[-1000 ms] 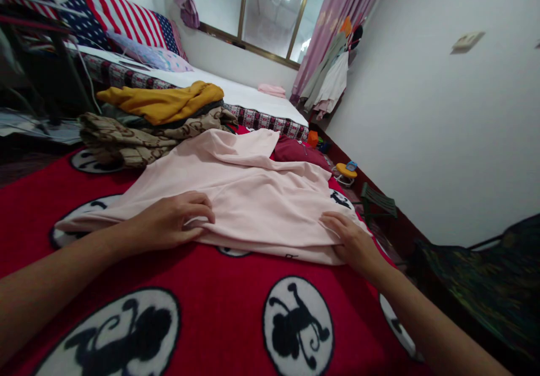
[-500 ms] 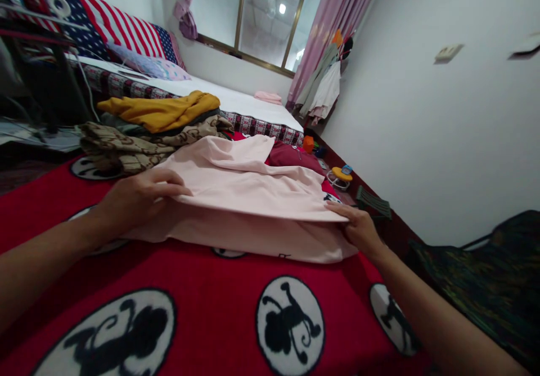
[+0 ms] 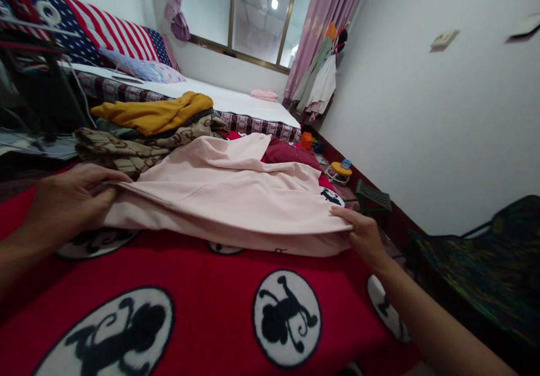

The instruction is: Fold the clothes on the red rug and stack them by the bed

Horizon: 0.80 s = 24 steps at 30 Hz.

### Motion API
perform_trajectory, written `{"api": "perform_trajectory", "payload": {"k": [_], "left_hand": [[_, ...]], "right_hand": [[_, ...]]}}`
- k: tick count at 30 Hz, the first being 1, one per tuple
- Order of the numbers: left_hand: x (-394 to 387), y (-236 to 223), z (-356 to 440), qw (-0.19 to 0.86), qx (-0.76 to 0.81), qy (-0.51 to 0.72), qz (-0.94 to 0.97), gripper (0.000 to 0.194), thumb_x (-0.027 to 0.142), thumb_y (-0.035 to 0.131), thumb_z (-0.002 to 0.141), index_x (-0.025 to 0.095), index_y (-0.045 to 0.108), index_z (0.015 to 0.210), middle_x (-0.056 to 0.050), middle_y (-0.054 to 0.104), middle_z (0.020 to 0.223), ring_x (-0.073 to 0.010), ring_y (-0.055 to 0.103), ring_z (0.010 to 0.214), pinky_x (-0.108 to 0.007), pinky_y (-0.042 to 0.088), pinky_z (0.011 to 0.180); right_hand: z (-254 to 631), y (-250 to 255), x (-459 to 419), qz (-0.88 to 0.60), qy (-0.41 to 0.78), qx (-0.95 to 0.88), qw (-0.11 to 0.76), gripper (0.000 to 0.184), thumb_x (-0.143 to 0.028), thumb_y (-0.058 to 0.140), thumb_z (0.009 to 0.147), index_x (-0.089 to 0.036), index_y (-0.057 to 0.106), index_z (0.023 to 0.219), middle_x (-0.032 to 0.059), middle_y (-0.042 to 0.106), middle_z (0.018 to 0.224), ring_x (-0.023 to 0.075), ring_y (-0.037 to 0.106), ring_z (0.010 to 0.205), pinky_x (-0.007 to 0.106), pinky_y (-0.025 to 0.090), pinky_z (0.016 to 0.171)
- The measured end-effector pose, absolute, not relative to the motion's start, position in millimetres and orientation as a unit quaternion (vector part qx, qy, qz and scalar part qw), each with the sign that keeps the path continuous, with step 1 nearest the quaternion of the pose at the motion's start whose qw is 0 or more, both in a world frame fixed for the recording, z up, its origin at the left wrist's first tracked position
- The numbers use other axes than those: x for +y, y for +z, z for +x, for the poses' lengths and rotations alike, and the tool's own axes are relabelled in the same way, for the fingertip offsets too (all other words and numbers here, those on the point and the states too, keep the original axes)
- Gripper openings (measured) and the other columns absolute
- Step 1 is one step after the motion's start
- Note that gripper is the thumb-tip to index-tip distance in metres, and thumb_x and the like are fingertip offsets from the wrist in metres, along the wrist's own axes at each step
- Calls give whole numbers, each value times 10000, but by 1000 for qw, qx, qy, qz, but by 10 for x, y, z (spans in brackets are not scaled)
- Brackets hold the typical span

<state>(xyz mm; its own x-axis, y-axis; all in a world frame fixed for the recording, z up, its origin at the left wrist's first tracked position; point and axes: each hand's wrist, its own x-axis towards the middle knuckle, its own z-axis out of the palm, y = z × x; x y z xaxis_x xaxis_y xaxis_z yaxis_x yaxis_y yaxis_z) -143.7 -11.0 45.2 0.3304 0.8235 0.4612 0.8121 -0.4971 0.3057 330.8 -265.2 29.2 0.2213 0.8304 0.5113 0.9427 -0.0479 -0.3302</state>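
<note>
Red blanket is lying nearest, carrying the pale pink garment mid-view. Both grips are pinching that garment's cloth: left hand at its 9 o'clock, right hand at its 3 o'clock, upper layer stretching between them. Beyond it, mustard cloth is topping a clothes pile at 10, maroon cloth at 2, bed at 12.

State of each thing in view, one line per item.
Left hand: pinching the pink garment's left end
Right hand: pinching its right end
Pink garment: spread out, wrinkled, edge lifted between the hands
Mustard garment: bunched on top of the clothes pile
Red blanket: spread out under the garment
Curtain at the window's left: gathered, tied back
Yellow stool: upright, blue object on top
</note>
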Motion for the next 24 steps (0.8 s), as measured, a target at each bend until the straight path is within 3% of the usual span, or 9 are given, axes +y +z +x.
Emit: {"api": "perform_trajectory", "payload": {"k": [2,5,7,11,15,17,21,24], "left_hand": [[-66,475,-1447,38,573,291,766,315,372,422,859,203,653,991,14,688,874,-183,621,801,-243,473,667],[119,352,-1491,18,580,228,782,291,365,447,832,208,657,959,18,675,848,-180,593,756,-232,444,617],[223,248,-1492,-28,508,212,834,301,327,447,812,197,655,987,-11,666,988,-203,586,896,-276,473,752],[139,198,-1339,-40,275,248,928,362,315,451,860,192,635,1147,-67,532,1319,-237,465,1203,-383,358,1043],[-89,283,-1213,32,216,159,963,312,226,421,916,271,730,918,6,660,1061,-147,566,930,-253,392,869],[-118,335,-1233,49,246,120,961,321,188,440,883,281,746,867,21,681,970,-133,577,816,-222,389,760],[-75,548,-1204,99,267,41,958,322,114,472,777,259,759,777,31,700,830,-132,604,730,-199,395,667],[-103,776,-880,120,238,70,961,263,151,487,759,205,744,742,-2,714,767,-153,620,716,-224,451,702]], "right_hand": [[3240,402,-2625,-691,-127,-624,342,405,-157,486,780,-222,681,1129,80,682,1229,256,623,1165,423,474,1028],[3134,403,-2611,-681,-197,-605,364,490,-122,443,827,-223,595,1281,81,545,1414,237,493,1322,437,385,1121],[3143,286,-2625,-700,-197,-592,347,566,-95,444,790,-194,548,1338,106,492,1457,244,448,1357,463,364,1134],[3290,78,-2641,-721,-128,-600,322,558,-79,452,690,-158,648,1207,132,642,1274,258,590,1204,462,454,1054],[3360,121,-2645,-687,-156,-626,334,455,-91,459,746,-217,713,1103,89,647,1285,238,587,1206,433,463,1038],[3373,178,-2691,-680,-142,-664,276,456,-81,465,754,-235,725,1095,77,638,1306,247,561,1245,454,440,1057],[3369,431,-2802,-682,-21,-727,78,604,-73,523,684,-255,666,1241,68,603,1353,307,512,1304,559,375,1091],[3235,776,-2672,-679,32,-730,72,466,-262,616,786,-274,664,1249,68,613,1341,313,534,1280,508,425,1067]]}}
